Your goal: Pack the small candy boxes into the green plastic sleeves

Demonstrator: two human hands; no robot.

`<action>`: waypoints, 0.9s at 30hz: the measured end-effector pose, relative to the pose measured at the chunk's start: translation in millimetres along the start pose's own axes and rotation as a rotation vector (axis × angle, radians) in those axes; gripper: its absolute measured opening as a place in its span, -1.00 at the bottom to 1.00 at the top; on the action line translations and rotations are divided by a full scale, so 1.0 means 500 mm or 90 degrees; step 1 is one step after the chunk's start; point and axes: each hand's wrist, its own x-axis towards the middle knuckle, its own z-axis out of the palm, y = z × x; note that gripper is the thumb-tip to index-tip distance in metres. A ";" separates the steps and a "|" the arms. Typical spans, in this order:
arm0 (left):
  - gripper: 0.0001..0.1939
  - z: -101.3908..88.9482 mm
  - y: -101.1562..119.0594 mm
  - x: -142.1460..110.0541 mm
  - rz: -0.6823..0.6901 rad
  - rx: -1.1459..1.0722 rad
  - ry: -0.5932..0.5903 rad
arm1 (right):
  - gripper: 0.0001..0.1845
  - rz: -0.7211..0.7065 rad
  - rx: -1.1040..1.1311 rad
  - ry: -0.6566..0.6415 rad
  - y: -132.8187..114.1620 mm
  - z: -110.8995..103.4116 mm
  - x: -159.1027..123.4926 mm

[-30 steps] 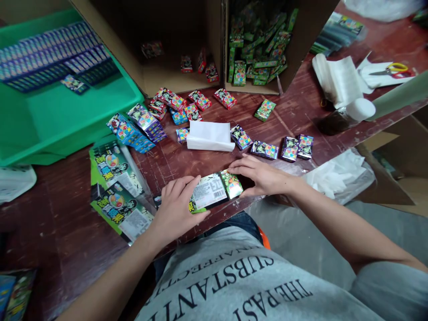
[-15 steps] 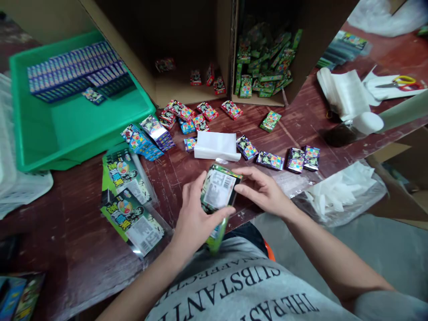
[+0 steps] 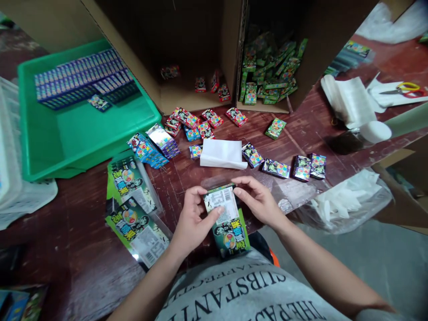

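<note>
A green and black printed packet [image 3: 231,227] with a white barcode panel is held low before my shirt, its lettering upside down to me. My left hand [image 3: 194,223] grips its left side, thumb across the front. At the upper right corner, my right hand [image 3: 259,200] pinches the edge between thumb and fingers. Clear film shows above the packet's top edge. Just beyond lies a folded white sheet [image 3: 222,151]. More such packets [image 3: 147,236] overlap on the table to the left. Small purple boxes [image 3: 276,168] lie to the right of the sheet.
A green tray [image 3: 83,138] with rows of small boxes stands at the left. Behind are cardboard boxes [image 3: 194,104] holding red and green small boxes. Stacked blue boxes [image 3: 145,149] sit beside the tray. Scissors [image 3: 401,88], a white-lidded jar [image 3: 375,132] and a bag of white scraps [image 3: 347,196] are right.
The packet has turned so its long printed front now faces up; before, its lower part was tilted away from view. Both hands keep hold of it. The whole view has shifted slightly.
</note>
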 end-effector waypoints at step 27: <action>-0.91 -0.032 0.067 0.067 0.027 0.108 -0.129 | -0.84 0.116 -0.020 -0.125 -0.062 -0.079 0.031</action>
